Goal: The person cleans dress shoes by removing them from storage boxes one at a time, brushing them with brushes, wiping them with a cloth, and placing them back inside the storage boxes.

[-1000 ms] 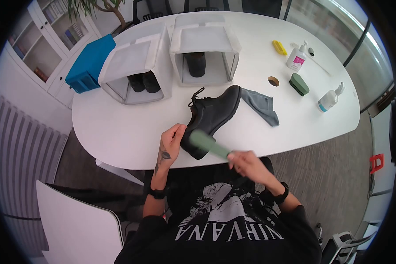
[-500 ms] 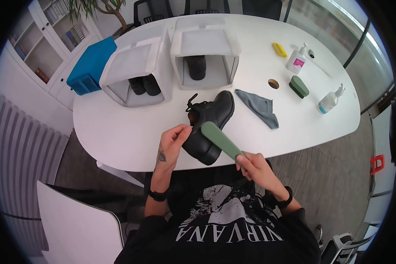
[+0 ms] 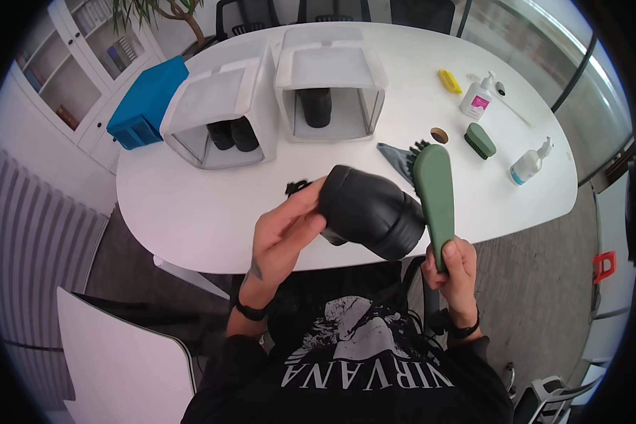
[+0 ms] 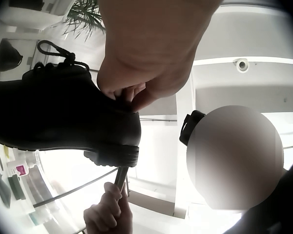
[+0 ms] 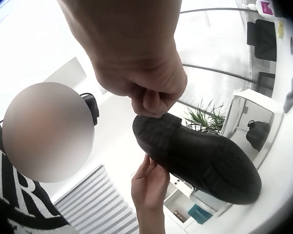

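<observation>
A black lace-up shoe [image 3: 371, 212] is tipped with its heel toward the right, over the table's near edge. My left hand [image 3: 283, 237] holds it at the ankle opening; in the left wrist view the fingers [image 4: 132, 95] curl over the collar above the heel. My right hand [image 3: 456, 274] grips the handle of a green brush [image 3: 434, 184], which stands nearly upright beside the heel, dark bristles facing left. From the right wrist view the shoe's dark sole [image 5: 205, 161] shows just below the right hand.
Two white boxes [image 3: 328, 67] with open fronts hold black shoes [image 3: 316, 107]. Left of them is a blue case [image 3: 145, 102]. Rightward lie a grey cloth [image 3: 394, 159], a second green brush [image 3: 480, 140], two pump bottles [image 3: 477, 100], a yellow object [image 3: 449, 81] and a table hole [image 3: 439, 135].
The shoe has turned and tipped so its heel points right. The green brush has swung away from the shoe's side to the right and upright, bristles now visible.
</observation>
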{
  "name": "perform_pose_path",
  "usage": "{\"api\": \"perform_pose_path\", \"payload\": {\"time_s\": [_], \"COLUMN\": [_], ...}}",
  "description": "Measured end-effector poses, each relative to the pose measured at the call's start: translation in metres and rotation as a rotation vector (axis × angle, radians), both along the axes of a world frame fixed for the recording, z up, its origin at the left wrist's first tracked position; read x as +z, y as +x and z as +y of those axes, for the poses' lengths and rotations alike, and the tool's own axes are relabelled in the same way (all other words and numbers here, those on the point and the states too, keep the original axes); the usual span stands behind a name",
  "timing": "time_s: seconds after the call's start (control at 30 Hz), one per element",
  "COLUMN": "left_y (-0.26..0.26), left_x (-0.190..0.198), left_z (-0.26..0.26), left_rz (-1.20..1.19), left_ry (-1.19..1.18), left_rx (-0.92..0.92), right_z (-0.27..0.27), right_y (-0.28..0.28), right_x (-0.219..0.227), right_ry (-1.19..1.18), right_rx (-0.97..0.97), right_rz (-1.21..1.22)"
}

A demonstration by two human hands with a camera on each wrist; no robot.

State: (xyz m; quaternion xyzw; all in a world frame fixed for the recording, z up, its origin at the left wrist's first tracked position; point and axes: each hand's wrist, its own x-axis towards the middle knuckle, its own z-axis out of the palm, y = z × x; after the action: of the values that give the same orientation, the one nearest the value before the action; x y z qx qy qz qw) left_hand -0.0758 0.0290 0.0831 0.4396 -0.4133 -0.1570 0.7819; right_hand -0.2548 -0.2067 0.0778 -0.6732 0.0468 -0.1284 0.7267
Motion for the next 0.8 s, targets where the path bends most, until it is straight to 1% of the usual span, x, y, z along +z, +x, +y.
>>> {"api": "perform_pose_path", "payload": {"time_s": [0.1,0.17,0.2,0.23,0.3,0.33,0.37,0.43,0.47,0.5,0.57,0.63,0.7,0.73,0.77,0.8], "left_y": [0.008,0.007,0.009,0.01,0.012,0.01,0.016,0.037,0.039,0.042,0.049,0.053,0.051,0.053,0.056,0.059], "left_x": [0.005,0.011,0.003,0.002,0.003,0.006,0.006,0.005,0.003,-0.002,-0.009,-0.01,-0.009,-0.007,-0.003,0.0], "left_z": [-0.011,-0.016,-0.023,-0.026,-0.033,-0.043,-0.046,-0.053,-0.061,-0.067,-0.077,-0.085,-0.095,-0.097,-0.101,-0.105], "left_rz": [-0.039,-0.116,-0.188,-0.19,-0.568,-0.563,-0.563,-0.855,-0.771,-0.775,-0.697,-0.705,-0.727,-0.726,-0.773,-0.823], "left_ry": [0.0,0.192,0.238,0.236,0.51,0.457,0.455,0.427,0.433,0.428,0.365,0.342,0.308,0.312,0.351,0.386], "left_rx": [0.003,0.05,0.114,0.113,0.27,0.392,0.387,0.451,0.465,0.468,0.57,0.543,0.572,0.566,0.563,0.563], "right_z": [-0.006,-0.013,-0.011,-0.01,-0.01,-0.011,-0.012,-0.016,-0.015,-0.017,-0.015,-0.017,-0.02,-0.026,-0.033,-0.038], "right_y": [0.004,0.008,0.009,0.01,0.014,0.016,0.018,0.025,0.026,0.027,0.03,0.028,0.029,0.031,0.034,0.039], "right_x": [0.003,0.006,0.01,0.013,0.021,0.024,0.026,0.026,0.021,0.013,-0.003,-0.007,-0.011,-0.013,-0.015,-0.017], "right_ry": [-0.029,-0.032,-0.038,-0.04,-0.095,-0.146,-0.147,-0.135,-0.163,-0.198,-0.218,-0.198,-0.171,-0.188,-0.206,-0.167], "right_rx": [-0.055,-0.099,-0.112,-0.114,-0.097,-0.135,-0.139,-0.256,-0.277,-0.257,-0.304,-0.315,-0.326,-0.317,-0.311,-0.306], "right_rz": [-0.034,-0.076,-0.081,-0.082,-0.047,-0.04,-0.039,-0.005,0.017,0.04,0.03,0.034,0.042,0.042,0.04,0.054]}}
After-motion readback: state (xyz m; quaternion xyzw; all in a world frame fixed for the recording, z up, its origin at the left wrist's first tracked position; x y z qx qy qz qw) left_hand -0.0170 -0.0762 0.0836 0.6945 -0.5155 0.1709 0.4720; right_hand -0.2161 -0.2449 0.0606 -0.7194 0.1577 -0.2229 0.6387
